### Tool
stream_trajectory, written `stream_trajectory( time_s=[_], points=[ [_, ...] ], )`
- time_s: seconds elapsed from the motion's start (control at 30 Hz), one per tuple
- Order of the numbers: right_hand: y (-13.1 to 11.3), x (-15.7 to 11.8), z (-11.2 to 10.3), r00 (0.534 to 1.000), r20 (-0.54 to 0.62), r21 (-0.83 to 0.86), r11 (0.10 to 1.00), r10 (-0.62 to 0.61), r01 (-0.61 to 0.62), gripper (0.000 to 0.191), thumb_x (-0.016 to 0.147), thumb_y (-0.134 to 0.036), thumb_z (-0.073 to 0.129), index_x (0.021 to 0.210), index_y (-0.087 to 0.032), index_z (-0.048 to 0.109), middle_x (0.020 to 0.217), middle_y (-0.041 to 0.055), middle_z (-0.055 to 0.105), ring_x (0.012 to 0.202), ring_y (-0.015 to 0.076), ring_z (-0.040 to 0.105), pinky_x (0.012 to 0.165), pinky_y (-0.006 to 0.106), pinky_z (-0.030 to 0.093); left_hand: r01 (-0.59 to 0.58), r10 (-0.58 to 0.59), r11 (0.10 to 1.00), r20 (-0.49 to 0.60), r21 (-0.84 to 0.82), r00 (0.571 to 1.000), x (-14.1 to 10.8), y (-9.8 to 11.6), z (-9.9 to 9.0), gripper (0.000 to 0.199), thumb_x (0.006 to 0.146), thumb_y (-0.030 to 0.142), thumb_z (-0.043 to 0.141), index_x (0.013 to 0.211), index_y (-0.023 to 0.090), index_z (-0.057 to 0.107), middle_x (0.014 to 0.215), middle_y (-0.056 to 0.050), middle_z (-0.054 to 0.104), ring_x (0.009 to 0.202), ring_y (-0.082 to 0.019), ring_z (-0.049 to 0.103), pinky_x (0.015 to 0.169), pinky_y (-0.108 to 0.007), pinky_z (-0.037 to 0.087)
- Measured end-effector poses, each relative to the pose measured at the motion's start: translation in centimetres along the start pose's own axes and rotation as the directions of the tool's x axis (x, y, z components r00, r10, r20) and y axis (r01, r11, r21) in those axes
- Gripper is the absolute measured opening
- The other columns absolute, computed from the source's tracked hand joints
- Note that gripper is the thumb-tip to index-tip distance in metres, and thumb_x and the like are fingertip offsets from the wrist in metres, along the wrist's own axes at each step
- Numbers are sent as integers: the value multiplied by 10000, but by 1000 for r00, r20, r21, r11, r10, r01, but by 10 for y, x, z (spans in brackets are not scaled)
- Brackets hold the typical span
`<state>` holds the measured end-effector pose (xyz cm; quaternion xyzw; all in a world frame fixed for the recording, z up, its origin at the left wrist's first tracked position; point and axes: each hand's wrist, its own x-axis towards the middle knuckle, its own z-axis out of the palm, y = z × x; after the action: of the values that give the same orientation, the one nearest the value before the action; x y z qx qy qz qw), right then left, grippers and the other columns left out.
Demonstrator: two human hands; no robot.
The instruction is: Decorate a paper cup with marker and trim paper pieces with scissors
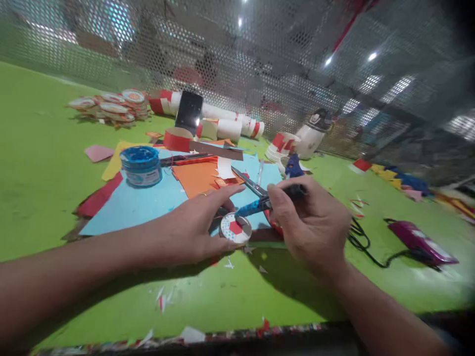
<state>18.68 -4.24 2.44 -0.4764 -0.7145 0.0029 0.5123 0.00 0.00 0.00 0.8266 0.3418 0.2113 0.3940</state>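
My left hand (200,222) pinches a small round white disc (226,232) by its edge, thumb at the near side and fingers behind. The disc carries a red hexagon and blue dots on its face. My right hand (311,222) grips a dark paintbrush (264,202) smeared with blue, its blue tip touching the disc's upper edge. Scissors (249,182) lie just behind the brush, their red handle partly hidden by my right hand. A jar of blue paint (141,168) stands uncapped on light blue paper (144,210), beyond my left forearm.
Orange paper (196,178) lies behind my hands. Farther back are a phone (189,111), red-and-white paper tubes (228,129), a pile of round discs (115,106) and a white container (310,138). A magenta device (419,240) with a black cord lies right. Paper scraps dot the green table (122,306).
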Motion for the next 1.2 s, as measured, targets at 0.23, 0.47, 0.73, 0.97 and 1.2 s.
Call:
stream_trajectory(
  time_s=[0.23, 0.47, 0.73, 0.97, 1.2],
  points=[
    [-1, 1, -1, 999, 24, 2, 1000, -31, 30, 156, 888, -260, 634, 774, -167, 582, 548, -74, 522, 448, 40, 448, 453, 170, 372, -3, 3, 1000, -21, 8, 1000, -1, -1, 0, 878, 747, 306, 705, 1492, 236, 247, 1227, -105, 607, 1069, -300, 592, 902, -464, 487],
    [-8, 4, -7, 976, 157, -79, 984, -148, 162, 179, 911, -264, 592, 778, -143, 598, 575, -42, 552, 486, 59, 483, 504, 193, 390, -32, 33, 999, -29, 25, 999, 0, -4, 1, 834, 745, 333, 702, 1468, 229, 298, 1280, -124, 580, 1124, -309, 572, 935, -467, 471],
    [-11, 0, -9, 948, 180, -142, 947, -262, 288, 177, 890, -259, 608, 745, -160, 590, 557, -41, 538, 491, 79, 474, 498, 222, 379, -5, 6, 999, -29, 37, 1000, 1, -1, -1, 839, 721, 348, 700, 1456, 218, 317, 1199, -114, 616, 1049, -305, 591, 878, -459, 481],
    [-9, -1, -11, 983, -151, -63, 993, -108, 99, 110, 869, -260, 663, 791, -191, 628, 612, -42, 558, 494, 84, 480, 511, 255, 397, 28, -27, 998, -16, 52, 1000, 0, 2, -2, 842, 728, 369, 709, 1459, 229, 315, 1223, -107, 608, 1013, -285, 608, 844, -418, 493],
    [-7, 2, -6, 994, -107, 57, 998, -12, 19, 174, 876, -255, 650, 724, -191, 592, 560, -64, 516, 462, 65, 463, 478, 218, 416, 7, -4, 997, -37, 73, 999, 0, 2, -2, 844, 729, 382, 703, 1457, 206, 313, 1185, -106, 609, 973, -269, 610, 841, -417, 489]
  ],
)
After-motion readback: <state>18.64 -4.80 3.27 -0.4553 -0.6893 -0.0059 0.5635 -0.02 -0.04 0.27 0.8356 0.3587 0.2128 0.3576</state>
